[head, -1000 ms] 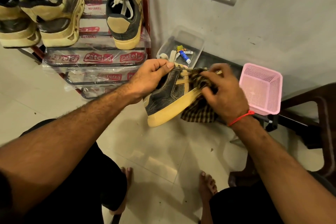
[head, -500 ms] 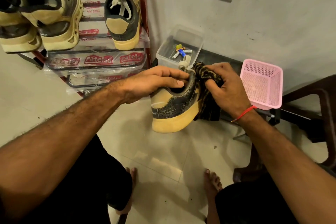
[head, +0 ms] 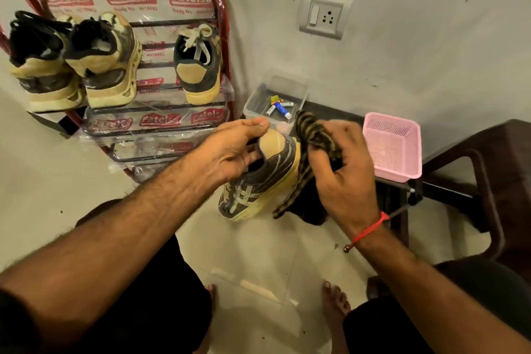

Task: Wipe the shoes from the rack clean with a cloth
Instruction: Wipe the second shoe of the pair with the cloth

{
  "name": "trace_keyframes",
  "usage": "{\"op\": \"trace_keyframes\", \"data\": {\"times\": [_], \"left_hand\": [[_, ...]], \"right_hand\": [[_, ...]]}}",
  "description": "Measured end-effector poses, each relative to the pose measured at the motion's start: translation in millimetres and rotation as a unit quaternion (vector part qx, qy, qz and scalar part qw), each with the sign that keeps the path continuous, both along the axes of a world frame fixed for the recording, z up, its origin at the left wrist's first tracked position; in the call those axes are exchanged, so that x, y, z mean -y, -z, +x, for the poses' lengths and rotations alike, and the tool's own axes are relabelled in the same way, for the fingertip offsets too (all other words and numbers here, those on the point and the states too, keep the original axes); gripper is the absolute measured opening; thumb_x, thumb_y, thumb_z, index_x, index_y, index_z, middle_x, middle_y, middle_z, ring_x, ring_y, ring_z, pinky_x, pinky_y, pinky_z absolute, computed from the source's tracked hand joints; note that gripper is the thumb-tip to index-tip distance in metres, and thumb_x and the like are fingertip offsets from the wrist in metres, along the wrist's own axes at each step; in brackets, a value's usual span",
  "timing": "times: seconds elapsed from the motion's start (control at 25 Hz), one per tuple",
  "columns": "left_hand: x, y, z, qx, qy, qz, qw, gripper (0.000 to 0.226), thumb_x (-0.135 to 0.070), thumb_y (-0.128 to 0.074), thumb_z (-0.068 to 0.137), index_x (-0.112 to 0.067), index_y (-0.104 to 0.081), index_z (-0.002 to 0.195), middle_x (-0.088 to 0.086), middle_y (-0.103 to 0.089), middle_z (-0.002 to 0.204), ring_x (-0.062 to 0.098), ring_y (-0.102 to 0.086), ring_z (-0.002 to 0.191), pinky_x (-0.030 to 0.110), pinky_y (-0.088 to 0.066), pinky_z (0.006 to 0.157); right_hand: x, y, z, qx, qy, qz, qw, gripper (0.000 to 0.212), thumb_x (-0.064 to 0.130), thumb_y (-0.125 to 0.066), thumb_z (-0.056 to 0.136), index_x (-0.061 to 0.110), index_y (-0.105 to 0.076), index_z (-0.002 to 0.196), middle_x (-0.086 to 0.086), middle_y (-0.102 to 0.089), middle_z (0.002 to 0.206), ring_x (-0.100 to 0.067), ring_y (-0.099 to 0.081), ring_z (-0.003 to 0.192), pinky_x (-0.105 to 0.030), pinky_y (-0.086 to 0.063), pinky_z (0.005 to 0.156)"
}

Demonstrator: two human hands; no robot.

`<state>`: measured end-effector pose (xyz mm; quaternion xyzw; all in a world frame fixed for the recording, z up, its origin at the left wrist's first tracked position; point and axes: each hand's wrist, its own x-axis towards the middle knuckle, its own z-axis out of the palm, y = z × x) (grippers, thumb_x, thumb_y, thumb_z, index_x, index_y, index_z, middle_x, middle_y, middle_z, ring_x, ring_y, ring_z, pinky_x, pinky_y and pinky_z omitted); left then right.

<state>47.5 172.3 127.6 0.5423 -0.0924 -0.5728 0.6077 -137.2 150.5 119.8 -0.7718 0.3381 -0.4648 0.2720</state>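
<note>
Resting between both hands (head: 230,152): shoe (head: 267,178)

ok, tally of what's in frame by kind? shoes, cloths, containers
Shoes: 4 (shoe in hand, pair on the rack, single shoe on the rack)
Cloths: 1 (striped cloth)
Containers: 2 (clear box, pink basket)
Total: 7

Dark grey shoe (head: 264,181) with cream stripes and yellow sole at centre, black-and-tan checked cloth (head: 313,135) beside it, pink basket (head: 393,149) at right, red rack (head: 221,37) upper left with red-and-white labels, red thread (head: 370,228) on the wrist
</note>
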Motion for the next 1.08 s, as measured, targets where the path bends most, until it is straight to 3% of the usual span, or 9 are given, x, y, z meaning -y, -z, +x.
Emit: {"op": "trace_keyframes", "data": {"times": [0.12, 0.32, 0.44, 0.56, 0.64, 0.76, 0.88, 0.96, 1.08], "left_hand": [[-5, -5, -16, 0.018, 0.021, -0.039, 0.999, 0.032, -0.003, -0.06, 0.098, -0.001, -0.061, 0.131, 0.016, -0.069, 0.114, 0.021, -0.069, 0.093, 0.033, -0.062, 0.078], [-16, 6, -42, 0.216, 0.12, -0.106, 0.963, 0.039, -0.001, -0.059, 0.099, -0.021, -0.056, 0.133, 0.01, -0.063, 0.129, 0.026, -0.069, 0.106, 0.037, -0.062, 0.077], [-7, 13, -46, 0.093, 0.037, -0.093, 0.991, 0.049, 0.007, -0.062, 0.094, -0.022, -0.055, 0.133, 0.014, -0.068, 0.125, 0.029, -0.071, 0.107, 0.047, -0.061, 0.086], [0, 19, -49, -0.072, -0.058, -0.04, 0.995, 0.05, 0.005, -0.07, 0.089, -0.009, -0.054, 0.135, 0.02, -0.073, 0.115, 0.027, -0.076, 0.096, 0.038, -0.065, 0.077], [2, 21, -48, -0.078, -0.022, -0.013, 0.997, 0.042, -0.003, -0.073, 0.09, 0.001, -0.061, 0.129, 0.019, -0.076, 0.11, 0.026, -0.076, 0.097, 0.032, -0.064, 0.075], [3, 21, -38, 0.104, 0.051, 0.0, 0.993, 0.04, -0.014, -0.075, 0.09, -0.006, -0.063, 0.127, 0.014, -0.077, 0.108, 0.023, -0.076, 0.096, 0.033, -0.064, 0.076], [1, 19, -33, 0.311, 0.155, -0.047, 0.936, 0.054, -0.014, -0.077, 0.087, -0.024, -0.059, 0.138, 0.001, -0.076, 0.112, 0.012, -0.074, 0.101, 0.031, -0.063, 0.083], [4, 21, -31, 0.346, 0.19, -0.074, 0.916, 0.068, -0.003, -0.078, 0.083, -0.022, -0.054, 0.144, 0.0, -0.072, 0.12, 0.008, -0.071, 0.105, 0.027, -0.06, 0.088], [11, 24, -26, 0.341, 0.195, -0.104, 0.914, 0.074, 0.006, -0.078, 0.081, -0.017, -0.052, 0.146, 0.006, -0.072, 0.123, 0.013, -0.073, 0.106, 0.031, -0.06, 0.092]], "right_hand": [[-2, 8, 5, 0.044, 0.009, 0.033, 0.998, 0.027, 0.009, -0.056, 0.093, 0.002, -0.066, 0.117, -0.015, -0.056, 0.109, 0.005, -0.05, 0.1, -0.009, -0.038, 0.089], [20, 3, 0, 0.089, 0.061, 0.034, 0.994, 0.029, 0.003, -0.056, 0.092, 0.003, -0.065, 0.12, -0.019, -0.055, 0.111, 0.006, -0.051, 0.099, -0.009, -0.039, 0.089], [31, 9, -3, 0.053, 0.058, 0.018, 0.997, 0.032, 0.008, -0.056, 0.091, 0.004, -0.066, 0.121, -0.016, -0.054, 0.11, 0.001, -0.05, 0.099, -0.011, -0.04, 0.089], [35, 18, 0, 0.04, 0.053, 0.024, 0.997, 0.034, 0.01, -0.057, 0.091, 0.003, -0.065, 0.123, -0.016, -0.054, 0.112, 0.006, -0.049, 0.101, -0.009, -0.039, 0.09], [36, 24, 1, 0.039, 0.054, 0.038, 0.997, 0.033, 0.01, -0.057, 0.091, 0.004, -0.065, 0.123, -0.016, -0.054, 0.112, 0.011, -0.047, 0.1, -0.006, -0.037, 0.089], [35, 28, 2, 0.037, 0.054, 0.045, 0.997, 0.032, 0.011, -0.056, 0.092, 0.005, -0.065, 0.122, -0.016, -0.053, 0.112, 0.012, -0.047, 0.099, -0.005, -0.038, 0.087], [40, 28, 4, 0.028, 0.057, 0.024, 0.998, 0.032, 0.01, -0.057, 0.091, 0.004, -0.065, 0.122, -0.016, -0.053, 0.112, 0.004, -0.049, 0.1, -0.008, -0.039, 0.088], [46, 29, 4, 0.024, 0.059, 0.017, 0.998, 0.034, 0.013, -0.056, 0.091, 0.003, -0.065, 0.121, -0.016, -0.053, 0.113, -0.008, -0.052, 0.101, -0.01, -0.041, 0.089], [50, 31, -1, -0.014, 0.041, -0.007, 0.999, 0.039, 0.02, -0.053, 0.089, 0.005, -0.065, 0.123, -0.013, -0.052, 0.115, -0.013, -0.052, 0.102, -0.018, -0.046, 0.089]]}}
